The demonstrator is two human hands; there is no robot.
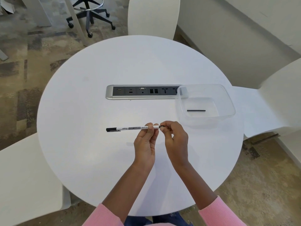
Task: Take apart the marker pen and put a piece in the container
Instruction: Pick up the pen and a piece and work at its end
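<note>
1. Over the table (97,160), the marker pen (130,128): white barrel, black clipped cap (112,129) leftward.
2. The left hand (145,144) pinches the barrel's right part.
3. The right hand (175,141) pinches its dark end.
4. The clear container (231,101) holds a black rod (196,110).

White plastic marker pen (130,128): smooth barrel with a slight sheen and black print; its black plastic cap (112,129) is just as smooth.
Clear rectangular plastic container (231,101): transparent and glossy, with glints along the rim.
Thin black rod (196,110): dull and matt; material cannot be told.
Round white worktop (97,152): smooth, even, matt to satin.
Oblong socket strip (109,93): satin silver metal frame, dark matt plastic panel.
Pink sleeves (218,212): finely ribbed knit cloth, matt.
Beige-and-grey carpet (24,79): rough, mottled pile.
White chairs (151,17): smooth, hard, matt shells.
Stool foot ring (99,4): shiny chromed metal.
</note>
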